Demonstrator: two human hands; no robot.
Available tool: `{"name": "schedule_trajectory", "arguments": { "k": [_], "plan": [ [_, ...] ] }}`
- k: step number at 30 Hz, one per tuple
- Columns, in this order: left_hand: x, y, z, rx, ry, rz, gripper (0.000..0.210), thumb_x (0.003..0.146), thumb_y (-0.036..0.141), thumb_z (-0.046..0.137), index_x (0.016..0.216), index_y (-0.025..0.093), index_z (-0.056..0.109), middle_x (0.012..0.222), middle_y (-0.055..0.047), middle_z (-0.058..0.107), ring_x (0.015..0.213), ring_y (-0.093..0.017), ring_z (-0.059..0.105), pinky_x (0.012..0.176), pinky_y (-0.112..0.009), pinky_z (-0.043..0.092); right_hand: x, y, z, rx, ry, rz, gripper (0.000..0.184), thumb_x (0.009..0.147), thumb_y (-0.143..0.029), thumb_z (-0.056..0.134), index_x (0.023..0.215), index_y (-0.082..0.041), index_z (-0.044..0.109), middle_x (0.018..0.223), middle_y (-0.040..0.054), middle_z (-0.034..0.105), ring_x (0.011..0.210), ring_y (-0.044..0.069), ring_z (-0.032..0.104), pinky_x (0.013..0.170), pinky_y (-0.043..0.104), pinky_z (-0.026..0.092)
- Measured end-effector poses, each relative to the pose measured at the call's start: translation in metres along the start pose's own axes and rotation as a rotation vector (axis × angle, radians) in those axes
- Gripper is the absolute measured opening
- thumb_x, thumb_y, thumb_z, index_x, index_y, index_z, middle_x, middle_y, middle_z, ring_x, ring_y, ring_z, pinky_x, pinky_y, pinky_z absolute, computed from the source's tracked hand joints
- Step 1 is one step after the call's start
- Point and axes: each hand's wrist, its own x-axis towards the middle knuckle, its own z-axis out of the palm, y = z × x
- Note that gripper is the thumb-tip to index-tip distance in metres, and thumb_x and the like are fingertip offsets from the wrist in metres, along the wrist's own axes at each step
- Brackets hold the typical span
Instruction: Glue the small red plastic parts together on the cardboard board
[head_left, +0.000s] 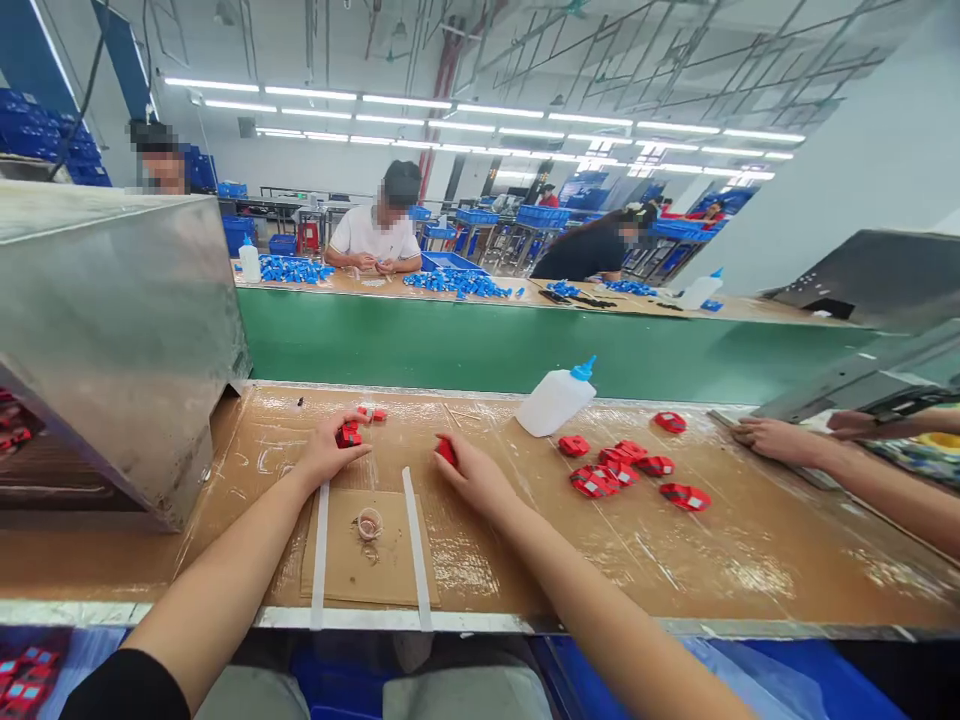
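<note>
Nearest on the bench [480, 580] lies a square of cardboard [341, 575] with a strip of white tape [417, 550] along each side and a small clear cup [369, 524] between them. Work this close calls for forearms kept wide, so that neither knocks the cup.

Past the cardboard, the left hand [330, 452] curves over red pieces [349, 436], thumb and fingers partly spread around them; whether it grips them I cannot tell. The right hand [474, 476] is mostly closed, with a red piece [448, 452] between thumb and fingers, partly hidden. A light fingertip hold, leaving the piece's faces uncovered, would serve best.

More small red pieces [373, 414] lie just beyond the left fingertips. To the right of the right hand, well apart from it, is a loose group of red pieces [596, 481]; a white bottle [555, 402] leans behind them. Farther right rests a co-worker's hand [776, 441].

Beyond stands a green panel [450, 345], then blue pieces [457, 283] before a seated person [379, 240].
</note>
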Motion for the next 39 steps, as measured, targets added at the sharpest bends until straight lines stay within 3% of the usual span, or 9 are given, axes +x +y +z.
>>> {"name": "schedule_trajectory", "arguments": {
  "k": [2,5,9,12,17,20,25,34,39],
  "plan": [
    [0.000,0.001,0.001,0.040,-0.022,-0.011,0.050,0.079,0.044,0.080,0.122,0.021,0.069,0.109,-0.007,0.072,0.096,-0.023,0.066,0.097,-0.040,0.050,-0.017,0.035,-0.027,-0.340,-0.041,-0.058,0.039,0.098,-0.040,0.049,0.127,-0.016,0.062,0.118,0.0168,0.069,0.109,0.032,0.062,0.097,0.045,0.046],
    [0.000,0.002,0.004,0.006,-0.009,-0.005,0.061,0.077,0.043,0.081,0.133,0.024,0.066,0.123,-0.009,0.071,0.114,-0.027,0.065,0.108,-0.044,0.046,-0.036,0.079,-0.063,-0.686,-0.014,-0.013,0.039,0.100,-0.040,0.043,0.114,-0.016,0.069,0.117,0.0194,0.067,0.109,0.035,0.061,0.093,0.049,0.047],
    [0.001,0.000,0.008,-0.004,0.014,-0.009,0.065,0.076,0.045,0.081,0.135,0.024,0.065,0.128,-0.010,0.070,0.119,-0.028,0.063,0.110,-0.044,0.045,-0.031,0.079,-0.083,-0.805,0.289,0.027,0.041,0.101,-0.041,0.041,0.120,-0.015,0.068,0.126,0.0216,0.062,0.115,0.039,0.056,0.095,0.054,0.043],
    [0.002,-0.004,0.008,-0.014,0.001,-0.049,0.059,0.080,0.051,0.077,0.130,0.022,0.068,0.103,-0.007,0.073,0.094,-0.023,0.068,0.094,-0.038,0.052,-0.005,0.029,-0.063,-0.458,0.382,-0.142,0.038,0.102,-0.044,0.045,0.116,-0.017,0.068,0.117,0.0174,0.066,0.111,0.033,0.060,0.095,0.046,0.044],
    [0.004,-0.005,0.001,-0.104,0.056,-0.056,0.055,0.078,0.046,0.081,0.122,0.016,0.068,0.099,-0.007,0.072,0.085,-0.017,0.065,0.085,-0.030,0.052,0.027,-0.061,0.001,0.080,-0.002,-0.400,0.039,0.105,-0.042,0.046,0.076,-0.020,0.061,0.070,0.0019,0.059,0.067,0.017,0.055,0.064,0.029,0.038],
    [0.005,-0.002,0.000,-0.145,0.091,-0.036,0.063,0.077,0.045,0.082,0.130,0.016,0.064,0.116,-0.010,0.071,0.092,-0.017,0.066,0.091,-0.031,0.051,0.021,-0.080,0.026,0.172,-0.293,-0.654,0.046,0.103,-0.041,0.045,0.062,-0.021,0.044,0.058,-0.0020,0.044,0.055,0.013,0.041,0.058,0.029,0.029],
    [0.005,0.004,0.005,-0.130,0.042,0.034,0.050,0.086,0.050,0.075,0.123,0.017,0.069,0.107,-0.008,0.071,0.089,-0.016,0.064,0.083,-0.027,0.050,0.005,-0.078,0.037,0.161,-0.586,-0.770,0.045,0.100,-0.045,0.048,0.063,-0.021,0.041,0.058,-0.0021,0.046,0.052,0.012,0.039,0.057,0.029,0.026],
    [0.008,-0.005,0.016,-0.157,0.045,-0.027,0.045,0.085,0.051,0.075,0.114,0.018,0.066,0.082,0.000,0.062,0.066,-0.009,0.052,0.064,-0.022,0.043,0.000,-0.089,0.038,-0.027,-0.447,-0.970,0.036,0.100,-0.051,0.053,0.084,-0.020,0.063,0.070,0.0022,0.061,0.062,0.016,0.052,0.060,0.031,0.030],
    [0.009,-0.003,0.018,-0.194,-0.002,0.000,0.045,0.081,0.047,0.081,0.110,0.017,0.067,0.101,-0.004,0.067,0.082,-0.012,0.061,0.079,-0.026,0.050,-0.004,-0.094,0.038,-0.156,-0.440,-1.015,0.027,0.102,-0.029,0.048,0.080,-0.020,0.062,0.072,0.0025,0.062,0.064,0.016,0.052,0.062,0.033,0.029]
  ]
}}
